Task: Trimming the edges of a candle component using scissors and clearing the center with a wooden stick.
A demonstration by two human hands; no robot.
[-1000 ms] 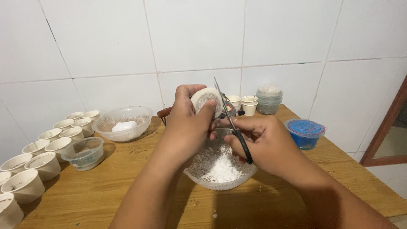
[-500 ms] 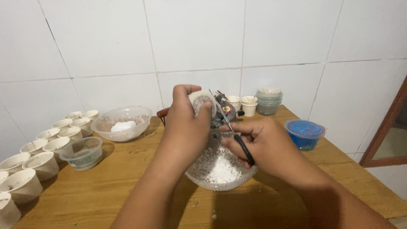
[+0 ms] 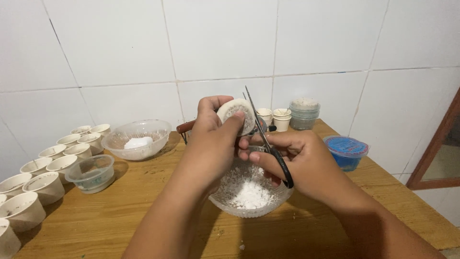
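Note:
My left hand [image 3: 213, 136] grips a round white disc-shaped piece [image 3: 236, 112] and holds it upright above a clear glass bowl [image 3: 249, 192] that has white powder in it. My right hand [image 3: 297, 160] holds black-handled scissors [image 3: 268, 139], blades pointing up, with the blade edge against the disc's right side. Both hands hover over the bowl at the middle of the wooden table [image 3: 143, 211].
Several small white cups [image 3: 45, 168] line the left side. A small clear plastic tub [image 3: 91, 173] and a larger clear bowl with a white lump [image 3: 136, 139] stand left of centre. Stacked cups [image 3: 304, 112] are at the back; a blue-lidded cup [image 3: 347, 151] sits right.
The scissors' blades dipped toward the disc half a second ago and now point up again alongside it. Both hands stay over the bowl.

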